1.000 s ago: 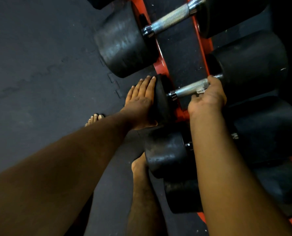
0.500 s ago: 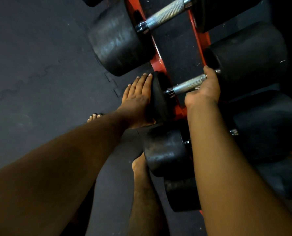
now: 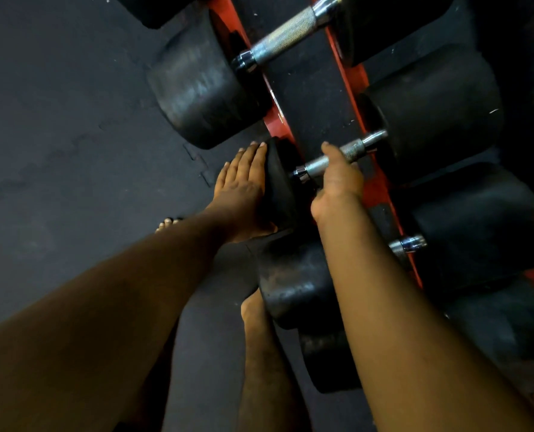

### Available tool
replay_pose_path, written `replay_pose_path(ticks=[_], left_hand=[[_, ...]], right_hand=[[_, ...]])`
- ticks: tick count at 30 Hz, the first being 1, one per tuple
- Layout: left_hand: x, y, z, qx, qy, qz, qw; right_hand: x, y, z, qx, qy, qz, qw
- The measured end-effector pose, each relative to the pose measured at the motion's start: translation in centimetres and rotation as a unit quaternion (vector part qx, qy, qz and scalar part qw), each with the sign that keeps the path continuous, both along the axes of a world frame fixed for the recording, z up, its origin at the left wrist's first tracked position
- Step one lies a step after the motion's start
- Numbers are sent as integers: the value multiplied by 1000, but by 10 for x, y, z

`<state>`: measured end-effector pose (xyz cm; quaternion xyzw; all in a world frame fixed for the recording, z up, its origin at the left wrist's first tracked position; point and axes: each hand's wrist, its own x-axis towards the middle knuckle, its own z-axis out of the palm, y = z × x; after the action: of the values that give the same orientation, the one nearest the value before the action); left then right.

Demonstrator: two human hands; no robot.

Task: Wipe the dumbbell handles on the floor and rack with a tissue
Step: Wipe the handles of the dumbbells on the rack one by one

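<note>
Larger dumbbells (image 3: 203,85) crowd the right hand's (image 3: 337,179) grip.

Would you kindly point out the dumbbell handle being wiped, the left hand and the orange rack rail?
dumbbell handle (image 3: 354,148): head view, bare knurled metal beyond the thumb.
left hand (image 3: 239,190): head view, back of the hand.
orange rack rail (image 3: 275,120): head view, near rail's painted edge.

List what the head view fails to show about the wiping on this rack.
- Tissue: not visible; the right hand wraps the dumbbell handle and would cover it.
- Handle of the next dumbbell nearer the person: only its end collar shows, the right forearm covers the rest.
- Outer face of the dumbbell head: under the flat left hand.
- Rack: cut off by the top and right edges.
</note>
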<state>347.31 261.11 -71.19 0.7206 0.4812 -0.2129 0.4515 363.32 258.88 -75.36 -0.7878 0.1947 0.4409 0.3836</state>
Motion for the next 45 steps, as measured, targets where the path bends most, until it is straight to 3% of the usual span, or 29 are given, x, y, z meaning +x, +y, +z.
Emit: replay_pose_path(ticks=[5,8,13,16,18,20,22,25,30,31,32,35,36,38,40,45], left_hand=[[2,0,1,12,-8,-2,1000],[2,-2,0,11,-5,6,1000],[1,-3,-3,19,-11,8,1000],[1,-5,-2,17,-15,4,1000],[1,-3,0,8,-16,3,1000],[2,-3,0,6,-13,6,1000],[3,-4,0,6,-12,11,1000],[4,-4,0,6,-13,14,1000],[3,-8,0,18,-18,29,999],[3,-9,2,23,-20,29,999],[3,-9,2,26,-21,31,999],[1,-18,-1,53,-28,36,998],[0,-25,-1,77,-35,34,996],[-1,-43,1,121,-56,15,991],[-3,-63,7,146,-76,-22,986],[1,-125,22,129,-118,-99,980]], right_hand=[[-18,-32,-7,-46,-40,254,965],[-19,-46,0,-40,-73,327,942],[-9,-46,40,0,-141,502,853],[3,-27,52,69,-283,591,752],[6,-11,45,54,-369,685,626],[7,-2,33,1,-337,787,517],[7,-7,23,-18,-305,829,468],[12,-27,19,29,-340,828,445],[21,-73,14,94,-402,775,478],[18,-82,16,92,-407,758,501],[14,-89,18,87,-401,732,544],[2,-102,33,83,-322,545,770],[0,-106,41,77,-298,479,822],[-3,-118,51,81,-280,372,882],[-3,-135,58,73,-289,295,908],[11,-208,67,-6,-328,195,924]])
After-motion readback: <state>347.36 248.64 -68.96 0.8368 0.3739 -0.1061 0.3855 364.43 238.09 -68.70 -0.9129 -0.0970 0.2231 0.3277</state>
